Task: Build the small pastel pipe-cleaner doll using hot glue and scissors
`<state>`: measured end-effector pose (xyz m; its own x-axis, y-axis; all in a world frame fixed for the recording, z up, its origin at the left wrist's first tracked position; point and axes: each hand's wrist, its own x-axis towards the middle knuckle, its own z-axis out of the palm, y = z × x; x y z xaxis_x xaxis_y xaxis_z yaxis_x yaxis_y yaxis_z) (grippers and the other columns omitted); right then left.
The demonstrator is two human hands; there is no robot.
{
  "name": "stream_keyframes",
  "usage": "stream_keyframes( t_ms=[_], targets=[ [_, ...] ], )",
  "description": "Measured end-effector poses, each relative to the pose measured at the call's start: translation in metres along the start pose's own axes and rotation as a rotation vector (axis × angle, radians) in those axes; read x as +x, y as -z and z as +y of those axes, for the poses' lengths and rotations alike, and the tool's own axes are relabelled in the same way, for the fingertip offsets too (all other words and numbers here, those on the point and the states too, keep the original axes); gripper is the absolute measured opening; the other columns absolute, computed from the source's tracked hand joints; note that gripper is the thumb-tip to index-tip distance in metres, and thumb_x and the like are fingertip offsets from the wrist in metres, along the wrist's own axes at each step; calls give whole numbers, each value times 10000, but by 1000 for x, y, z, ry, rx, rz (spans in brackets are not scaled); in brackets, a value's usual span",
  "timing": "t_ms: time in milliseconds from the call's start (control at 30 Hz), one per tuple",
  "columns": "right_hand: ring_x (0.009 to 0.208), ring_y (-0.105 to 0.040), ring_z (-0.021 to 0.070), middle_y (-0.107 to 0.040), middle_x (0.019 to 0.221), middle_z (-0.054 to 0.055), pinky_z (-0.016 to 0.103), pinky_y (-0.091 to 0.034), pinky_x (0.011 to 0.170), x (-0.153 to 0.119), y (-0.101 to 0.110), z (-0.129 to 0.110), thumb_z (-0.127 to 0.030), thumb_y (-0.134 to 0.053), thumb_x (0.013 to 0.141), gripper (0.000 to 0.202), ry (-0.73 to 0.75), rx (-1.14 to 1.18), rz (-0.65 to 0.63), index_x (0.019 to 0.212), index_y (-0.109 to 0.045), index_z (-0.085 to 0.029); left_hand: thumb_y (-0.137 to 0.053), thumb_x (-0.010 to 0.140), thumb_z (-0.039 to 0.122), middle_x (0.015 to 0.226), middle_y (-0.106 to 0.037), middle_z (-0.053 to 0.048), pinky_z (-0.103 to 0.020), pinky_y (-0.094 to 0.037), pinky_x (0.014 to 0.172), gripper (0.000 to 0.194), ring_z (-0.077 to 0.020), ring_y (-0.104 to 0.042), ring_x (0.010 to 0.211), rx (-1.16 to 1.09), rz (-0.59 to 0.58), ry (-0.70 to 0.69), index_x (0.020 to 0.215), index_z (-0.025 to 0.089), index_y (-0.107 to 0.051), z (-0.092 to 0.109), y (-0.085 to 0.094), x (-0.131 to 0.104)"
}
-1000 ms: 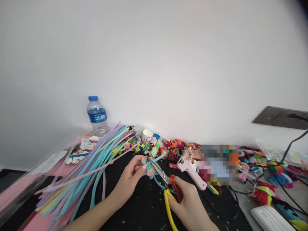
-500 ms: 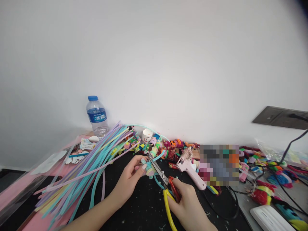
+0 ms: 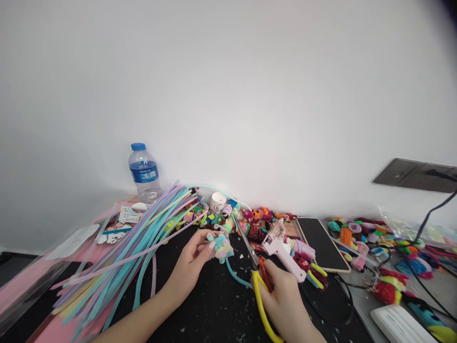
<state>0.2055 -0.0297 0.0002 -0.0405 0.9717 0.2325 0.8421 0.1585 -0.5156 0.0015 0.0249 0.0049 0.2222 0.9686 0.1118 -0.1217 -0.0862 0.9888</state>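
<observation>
Between the fingertips of my left hand is a small pipe-cleaner figure in teal, pink and yellow. A teal pipe cleaner trails from its lower side down to the black mat. My right hand grips the scissors by their yellow and red handles. The blades point up and away, just right of the figure and apart from it. A small white scrap lies on the mat between figure and scissors.
A pink glue gun lies right of the scissors, with a phone beyond. A bundle of long pipe cleaners covers the left side. A water bottle, paper cup and several coloured figures line the wall. Black cables run at right.
The scissors have drawn back to the right, away from the figure. The teal strip that was by the blades is no longer up there. My left hand has turned the figure slightly.
</observation>
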Motion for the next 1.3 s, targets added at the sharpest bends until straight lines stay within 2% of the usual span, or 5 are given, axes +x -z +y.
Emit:
stream_keyframes(
  t_ms=[267, 700, 933, 1067, 1300],
  targets=[
    [640, -605, 215, -624, 696, 32, 280, -426, 560, 6, 3, 6, -300, -569, 743, 138, -88, -145, 9, 827, -572, -191, -552, 798, 380, 717, -386, 51, -210, -405, 688, 338, -113, -440, 687, -41, 316, 74, 1117, 273, -516, -10, 8, 7],
    [749, -637, 249, -650, 807, 63, 336, -477, 648, 7, 1, 8, -243, -614, 714, 195, -95, -182, -59, 894, -580, -174, -539, 797, 410, 655, -389, 52, -220, -344, 546, 341, -112, -405, 581, -69, 170, 140, 1081, 221, -543, -12, 6, 7],
    [795, -615, 225, -621, 872, 66, 329, -496, 682, 4, -7, 15, -240, -620, 729, 206, -13, -62, 9, 902, -523, -185, -579, 761, 390, 1025, -583, -54, -277, -443, 750, 335, -223, -563, 935, 157, 234, 80, 1036, 205, -534, -2, 6, 6],
    [776, -604, 226, -611, 848, 66, 343, -498, 686, 4, -4, 12, -231, -601, 746, 147, 27, -51, 45, 866, -526, -192, -576, 766, 352, 1134, -543, -73, -321, -433, 862, 335, -240, -531, 1049, 252, 334, -18, 1059, 203, -511, -2, 7, 5],
    [977, -545, 235, -577, 1012, 91, 353, -459, 833, 3, 15, -4, -165, -524, 804, 240, 266, 99, 99, 1040, -508, -207, -571, 787, 176, 1133, -562, -72, -354, -401, 933, 212, -232, -511, 1098, 440, 65, -346, 988, 234, -536, -2, 4, -7]
  ],
)
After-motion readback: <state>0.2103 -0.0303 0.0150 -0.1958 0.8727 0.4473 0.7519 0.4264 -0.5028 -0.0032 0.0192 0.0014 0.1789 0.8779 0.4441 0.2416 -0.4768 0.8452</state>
